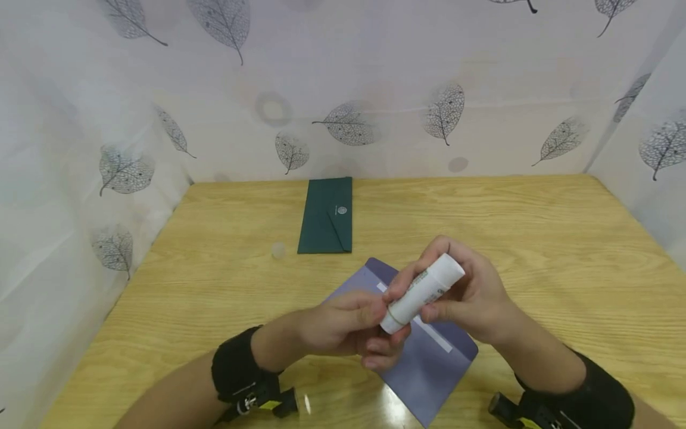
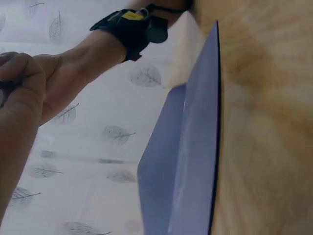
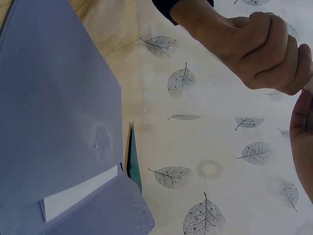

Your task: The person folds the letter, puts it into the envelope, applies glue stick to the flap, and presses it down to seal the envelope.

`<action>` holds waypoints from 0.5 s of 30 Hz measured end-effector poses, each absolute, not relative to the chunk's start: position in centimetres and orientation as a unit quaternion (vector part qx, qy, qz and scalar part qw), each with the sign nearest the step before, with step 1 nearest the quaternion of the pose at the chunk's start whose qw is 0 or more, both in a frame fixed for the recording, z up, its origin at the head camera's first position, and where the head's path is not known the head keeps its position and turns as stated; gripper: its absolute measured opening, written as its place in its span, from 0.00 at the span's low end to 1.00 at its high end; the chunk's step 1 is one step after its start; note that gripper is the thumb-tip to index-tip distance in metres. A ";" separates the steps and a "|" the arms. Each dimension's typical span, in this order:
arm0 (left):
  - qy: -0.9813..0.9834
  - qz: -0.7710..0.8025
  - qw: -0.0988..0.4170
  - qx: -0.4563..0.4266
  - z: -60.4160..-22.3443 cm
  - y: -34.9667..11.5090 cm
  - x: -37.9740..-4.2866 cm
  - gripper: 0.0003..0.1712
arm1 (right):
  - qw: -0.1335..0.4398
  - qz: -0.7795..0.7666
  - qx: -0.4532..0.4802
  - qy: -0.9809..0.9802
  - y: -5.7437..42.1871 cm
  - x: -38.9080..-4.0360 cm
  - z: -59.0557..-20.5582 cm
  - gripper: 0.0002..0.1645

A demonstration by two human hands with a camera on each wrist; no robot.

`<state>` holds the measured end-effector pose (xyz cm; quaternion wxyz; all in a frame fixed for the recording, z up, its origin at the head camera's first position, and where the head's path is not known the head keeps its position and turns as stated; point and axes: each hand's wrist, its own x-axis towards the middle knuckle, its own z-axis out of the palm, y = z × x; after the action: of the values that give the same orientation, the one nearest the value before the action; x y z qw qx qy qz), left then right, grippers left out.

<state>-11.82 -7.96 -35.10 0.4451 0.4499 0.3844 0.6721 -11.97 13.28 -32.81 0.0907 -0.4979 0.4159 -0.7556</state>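
Note:
My left hand (image 1: 348, 325) pinches the lower end of a white glue stick (image 1: 420, 295) with small print on its side. Around its upper part curl the thumb and fingers of my right hand (image 1: 477, 298), so both hands hold the tilted stick. Beneath them on the table lies a purple envelope (image 1: 423, 375), its flap spread out and a white strip (image 1: 436, 336) showing along the opening. The right wrist view shows that envelope (image 3: 58, 93) close up, with the left hand (image 3: 264, 51) in the upper right and the stick mostly out of frame.
Farther back on the wooden table (image 1: 509, 226) lies a dark green envelope (image 1: 327, 220) with a small round emblem. A white leaf-patterned curtain (image 1: 396, 65) stands behind the table and along both sides. Each wrist wears a black band with a camera.

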 end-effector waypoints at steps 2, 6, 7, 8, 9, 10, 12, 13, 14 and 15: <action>0.425 0.670 0.404 0.455 -35.0 -8.0 -11.7 0.42 | 0.075 -0.761 -0.481 0.429 13.4 -11.8 -32.7 0.20; 0.628 0.603 0.159 0.465 -34.5 -8.1 -11.3 0.30 | 0.012 -0.770 -0.365 0.523 13.4 -11.1 -32.5 0.20; 0.681 0.560 0.087 0.464 -34.3 -8.1 -11.2 0.27 | -0.006 -0.764 -0.336 0.550 13.4 -10.9 -32.4 0.21; 0.725 0.509 0.015 0.464 -34.3 -8.0 -11.1 0.25 | -0.022 -0.756 -0.311 0.576 13.3 -10.8 -32.4 0.22; 0.759 0.456 -0.054 0.462 -34.2 -8.0 -11.0 0.23 | -0.034 -0.750 -0.294 0.592 13.2 -10.6 -32.4 0.23; 0.779 0.407 -0.109 0.464 -34.2 -8.0 -10.9 0.23 | -0.048 -0.744 -0.284 0.603 13.1 -10.6 -32.4 0.23; 0.797 0.330 -0.185 0.472 -34.3 -7.9 -10.8 0.24 | -0.060 -0.735 -0.275 0.618 13.0 -10.5 -32.5 0.24; 0.799 0.310 -0.201 0.475 -34.3 -7.9 -10.8 0.26 | -0.058 -0.734 -0.275 0.618 13.0 -10.5 -32.5 0.23; 0.799 0.300 -0.206 0.478 -34.3 -7.9 -10.7 0.27 | -0.053 -0.735 -0.277 0.616 13.0 -10.5 -32.5 0.23; 0.798 0.302 -0.196 0.483 -34.3 -7.9 -10.7 0.27 | -0.045 -0.737 -0.279 0.615 13.0 -10.5 -32.5 0.23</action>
<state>-10.72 -7.94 -34.28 -0.1962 0.4834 0.7981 0.3015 -10.50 12.98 -32.47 -0.0451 -0.2789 0.6145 -0.7366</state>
